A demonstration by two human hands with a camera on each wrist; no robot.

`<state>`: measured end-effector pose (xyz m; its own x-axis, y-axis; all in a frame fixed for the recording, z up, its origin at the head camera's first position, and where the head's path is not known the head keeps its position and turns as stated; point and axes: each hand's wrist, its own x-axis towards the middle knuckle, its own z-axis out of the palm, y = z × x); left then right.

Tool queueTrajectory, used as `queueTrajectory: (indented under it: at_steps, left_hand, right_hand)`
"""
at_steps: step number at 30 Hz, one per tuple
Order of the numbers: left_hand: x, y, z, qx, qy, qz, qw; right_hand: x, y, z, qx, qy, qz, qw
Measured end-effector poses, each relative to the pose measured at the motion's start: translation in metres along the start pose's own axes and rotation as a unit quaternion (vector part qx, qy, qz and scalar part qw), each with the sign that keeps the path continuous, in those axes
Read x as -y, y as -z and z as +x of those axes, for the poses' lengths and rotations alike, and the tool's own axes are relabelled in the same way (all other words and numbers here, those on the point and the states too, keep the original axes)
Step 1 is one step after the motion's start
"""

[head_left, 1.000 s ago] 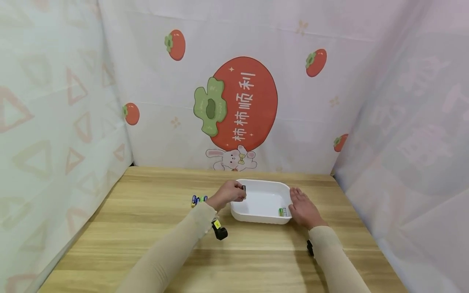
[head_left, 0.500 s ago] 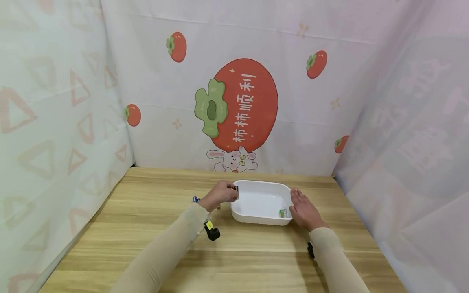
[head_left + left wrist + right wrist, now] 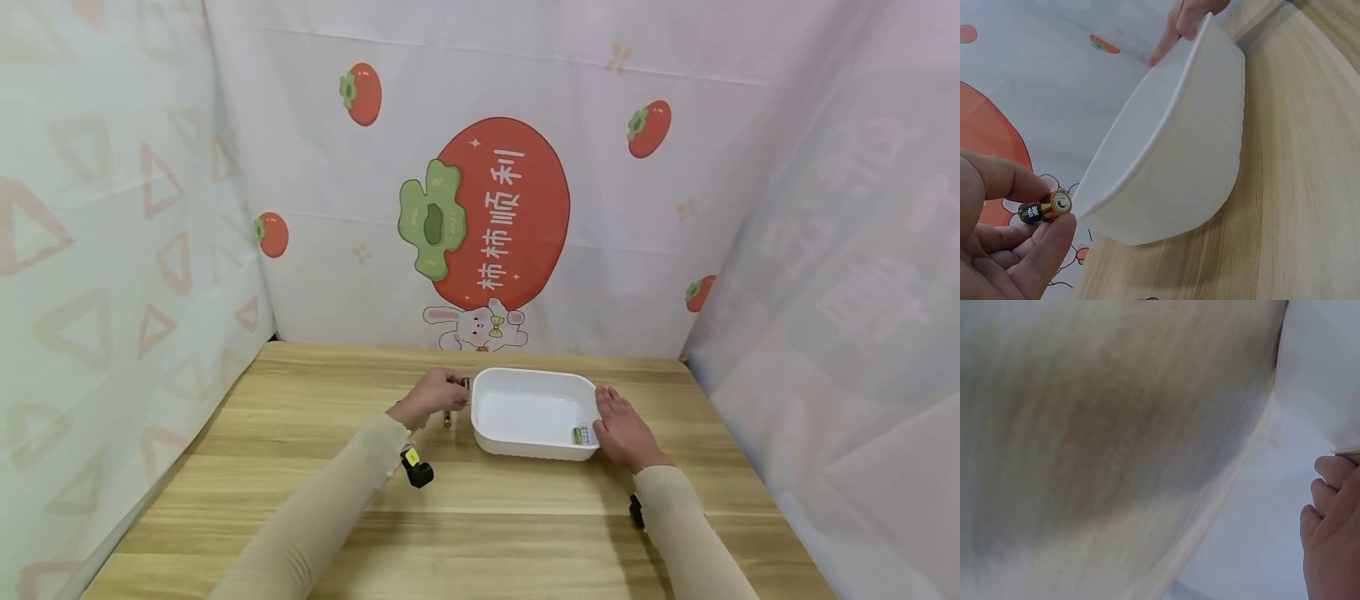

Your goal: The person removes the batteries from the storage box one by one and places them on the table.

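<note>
Head view, left hand [image 3: 433,392] pinching battery [image 3: 1045,208], right hand [image 3: 624,430] against white tray [image 3: 534,451]

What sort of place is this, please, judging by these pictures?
Probably a makeshift filming booth: printed sheets hang on three sides of a wooden table, and black wrist cameras show.

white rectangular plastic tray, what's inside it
Inside the white rectangular plastic tray, a green-and-white patch, probably a label, shows at the near right corner; elsewhere its floor shows plain white. The near wall hides its inner face, the right hand part of the right edge.
</note>
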<state>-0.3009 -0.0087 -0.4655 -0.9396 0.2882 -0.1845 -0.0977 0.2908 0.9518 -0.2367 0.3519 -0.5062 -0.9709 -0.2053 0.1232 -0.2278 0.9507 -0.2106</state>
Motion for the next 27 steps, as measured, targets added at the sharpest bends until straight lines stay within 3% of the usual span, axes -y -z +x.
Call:
queueTrajectory:
  at_steps: [8,18,27]
  left_hand:
    - [0.005,0.013,0.0,-0.017,-0.007,0.015,0.9997]
    - [0.018,0.034,0.0,-0.033,0.011,0.045,0.9984]
    - [0.03,0.057,-0.004,-0.034,0.013,0.031,0.9989]
  right_hand:
    - [-0.001,-0.002,0.001,-0.003,-0.002,0.004,1.0]
    - [-0.002,-0.003,0.001,-0.003,-0.005,0.008,1.0]
    - [-0.002,-0.003,0.001,-0.006,-0.005,0.015,0.9999]
